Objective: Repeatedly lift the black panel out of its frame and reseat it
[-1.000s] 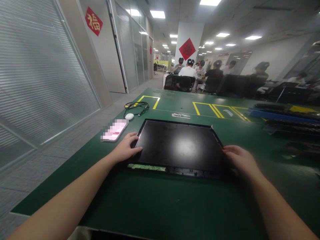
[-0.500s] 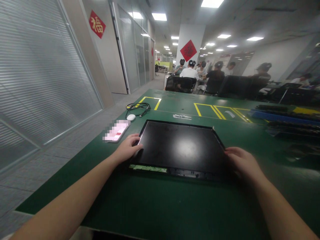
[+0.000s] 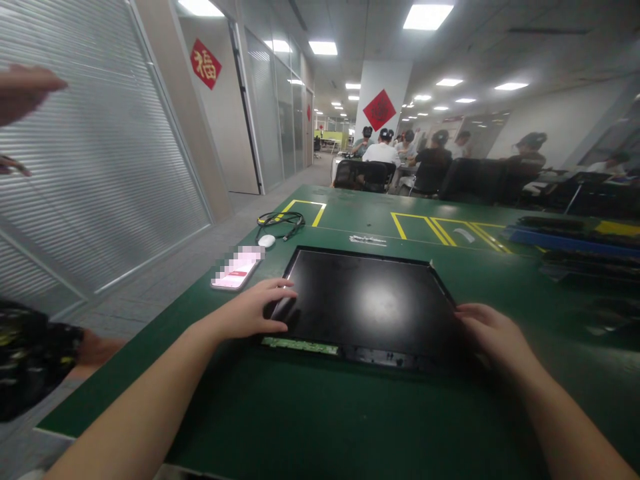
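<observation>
The left hand [image 3: 250, 313] and the right hand [image 3: 493, 333] are both bare, with plain fingers (the nails are too blurred to make out). Each runs back into an uncovered forearm. The left forearm [image 3: 150, 400] and the right forearm [image 3: 560, 413] are smooth and slender, widening towards the lower edge of the view. Beside the left arm, at the bottom-left corner, is a pale sliver [image 3: 23, 475] (possibly the hem of a light sleeve, but too small to tell).
</observation>
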Demonstrator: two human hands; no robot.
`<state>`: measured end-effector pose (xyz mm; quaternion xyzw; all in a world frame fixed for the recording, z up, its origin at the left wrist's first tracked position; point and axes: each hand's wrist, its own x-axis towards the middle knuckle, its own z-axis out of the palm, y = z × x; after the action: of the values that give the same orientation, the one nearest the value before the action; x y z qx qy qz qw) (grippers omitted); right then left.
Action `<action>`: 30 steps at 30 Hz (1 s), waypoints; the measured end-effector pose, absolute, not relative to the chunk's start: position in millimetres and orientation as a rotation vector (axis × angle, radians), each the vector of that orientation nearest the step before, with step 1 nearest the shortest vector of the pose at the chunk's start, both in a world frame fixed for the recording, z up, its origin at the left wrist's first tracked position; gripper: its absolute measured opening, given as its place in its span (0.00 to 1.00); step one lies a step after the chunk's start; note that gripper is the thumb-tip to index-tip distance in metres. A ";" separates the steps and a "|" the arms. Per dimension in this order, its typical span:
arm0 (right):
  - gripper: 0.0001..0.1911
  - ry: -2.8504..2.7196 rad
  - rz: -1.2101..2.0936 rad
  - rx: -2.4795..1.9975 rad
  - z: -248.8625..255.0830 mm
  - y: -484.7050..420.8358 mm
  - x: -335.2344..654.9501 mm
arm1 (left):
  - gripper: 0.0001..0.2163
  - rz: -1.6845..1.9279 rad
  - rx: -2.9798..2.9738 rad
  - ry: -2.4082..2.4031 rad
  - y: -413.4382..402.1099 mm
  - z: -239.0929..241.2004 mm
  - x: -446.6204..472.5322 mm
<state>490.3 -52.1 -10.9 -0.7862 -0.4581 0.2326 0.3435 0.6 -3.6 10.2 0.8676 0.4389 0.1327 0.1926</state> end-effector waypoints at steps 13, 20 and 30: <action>0.19 -1.185 0.605 -2.059 -6.7 -54.4 487.2 | 0.30 0.315 2.361 1.174 -8.3 16.1 1.7; 0.18 -1.200 0.583 -2.031 -8.8 -53.4 488.4 | 0.28 0.350 2.361 1.129 -11.6 19.2 4.8; 0.16 -1.223 0.576 -1.975 -10.3 -50.7 489.6 | 0.26 0.374 2.374 1.108 -14.1 21.5 7.7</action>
<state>489.6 -50.7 -10.3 -0.7680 -0.4757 0.2241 0.3656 7.7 -14.1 21.5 0.8697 0.4060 0.1369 0.2451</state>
